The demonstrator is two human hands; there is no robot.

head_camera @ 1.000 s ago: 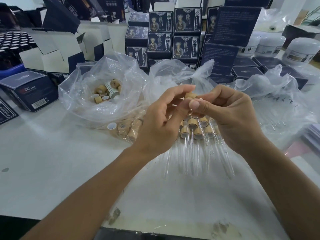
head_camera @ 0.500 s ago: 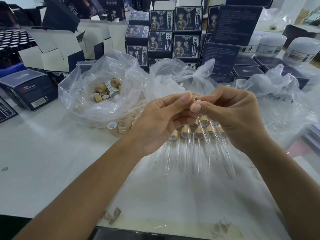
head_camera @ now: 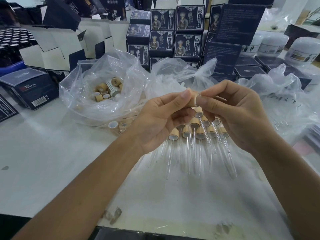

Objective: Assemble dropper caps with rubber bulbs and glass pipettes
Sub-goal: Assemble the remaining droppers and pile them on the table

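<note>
My left hand pinches a wooden dropper cap between thumb and fingers, its white-lined opening turned to the right. My right hand pinches a thin glass pipette at that opening; whether its end is inside the cap I cannot tell. Below both hands lies a fanned pile of assembled droppers, wooden caps at the top and glass tubes pointing toward me. A clear plastic bag at the left holds several loose wooden caps.
Another clear bag with loose pipettes lies at the right, a knotted bag behind the hands. Dark printed boxes are stacked at the back, open white cartons at the back left, white jars at the back right. The white table ends near me.
Both hands have stayed together above the pile. The cap has turned in my left fingers so that its white opening faces right, and the pipette now shows in my right fingers.
</note>
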